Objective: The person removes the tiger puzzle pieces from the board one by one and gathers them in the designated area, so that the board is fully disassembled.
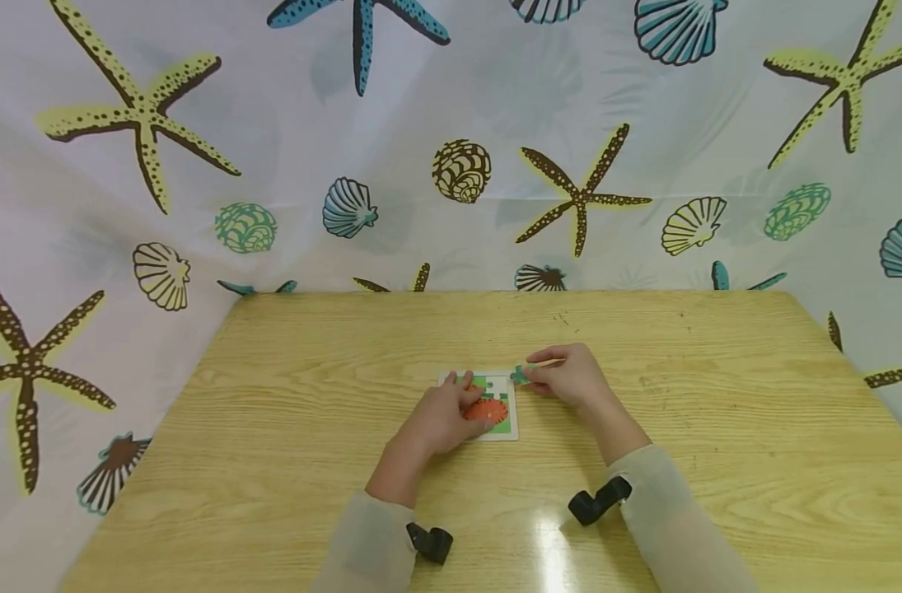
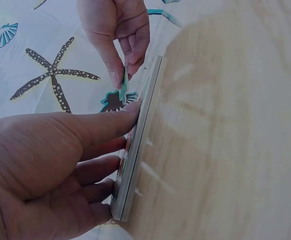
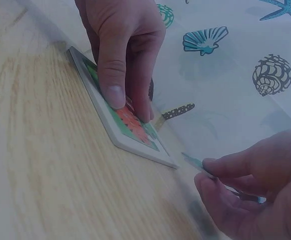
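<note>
A small square jigsaw puzzle (image 1: 499, 427) with a pale frame lies on the table, showing an orange-red shape on green. Spread across its left part, my left hand (image 1: 439, 416) rests its thumb and fingertips on the picture; the left wrist view shows those fingers (image 2: 103, 170) fairly straight against the board. A pale gap shows in the puzzle's upper right part. Just beyond the upper right corner, my right hand (image 1: 569, 379) pinches a green puzzle piece (image 1: 520, 375) between thumb and fingers. Seen from the right wrist, this piece (image 3: 193, 161) is held thin edge on, apart from the frame.
The wooden table (image 1: 310, 412) stretches around the puzzle on all sides. A white cloth (image 1: 399, 107) printed with starfish and shells hangs behind it and at both sides. Each sleeve carries a black wrist camera (image 1: 599, 501).
</note>
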### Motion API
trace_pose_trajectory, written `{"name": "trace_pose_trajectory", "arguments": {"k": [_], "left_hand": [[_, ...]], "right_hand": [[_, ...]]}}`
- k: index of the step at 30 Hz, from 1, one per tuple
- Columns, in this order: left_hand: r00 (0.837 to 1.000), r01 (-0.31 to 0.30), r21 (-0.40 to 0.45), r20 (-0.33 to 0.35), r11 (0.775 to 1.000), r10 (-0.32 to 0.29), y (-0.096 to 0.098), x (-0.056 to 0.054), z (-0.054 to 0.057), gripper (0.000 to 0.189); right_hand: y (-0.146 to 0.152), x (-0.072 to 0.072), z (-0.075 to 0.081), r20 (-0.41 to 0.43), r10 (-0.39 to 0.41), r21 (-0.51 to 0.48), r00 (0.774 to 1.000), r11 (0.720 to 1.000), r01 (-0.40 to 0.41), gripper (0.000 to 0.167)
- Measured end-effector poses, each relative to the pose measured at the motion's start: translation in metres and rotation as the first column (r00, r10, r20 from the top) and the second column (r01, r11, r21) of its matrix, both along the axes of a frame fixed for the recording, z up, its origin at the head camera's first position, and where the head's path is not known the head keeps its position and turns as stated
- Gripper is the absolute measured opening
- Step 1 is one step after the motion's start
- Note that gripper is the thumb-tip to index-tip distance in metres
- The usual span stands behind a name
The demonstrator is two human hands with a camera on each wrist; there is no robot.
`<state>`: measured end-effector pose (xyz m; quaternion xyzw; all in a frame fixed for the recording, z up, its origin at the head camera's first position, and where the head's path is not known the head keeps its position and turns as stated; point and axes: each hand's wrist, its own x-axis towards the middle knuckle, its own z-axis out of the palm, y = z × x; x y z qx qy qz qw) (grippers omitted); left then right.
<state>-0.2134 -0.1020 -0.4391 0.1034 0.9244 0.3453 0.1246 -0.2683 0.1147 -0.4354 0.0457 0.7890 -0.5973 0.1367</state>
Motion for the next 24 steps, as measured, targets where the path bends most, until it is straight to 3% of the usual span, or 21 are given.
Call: {"name": "trace_pose_trajectory", "arguments": {"k": [13,24], "left_hand": [[1.000,0.001,0.007,-0.004,1.000,-0.001,0.0007,0.0014,0.0017,0.058],[1.000,0.001,0.018,-0.005,1.000,-0.001,-0.0007,0.0020,0.0014,0.058]], "right_hand": [[0.0051,-0.0001,-0.0011,-0.034,0.022,0.174,0.999,0.985,-0.015,0.026],[0.0008,0.0044,-0.0018,-0.158,0.035,0.392,0.987,0.920,0.030,0.030]]}}
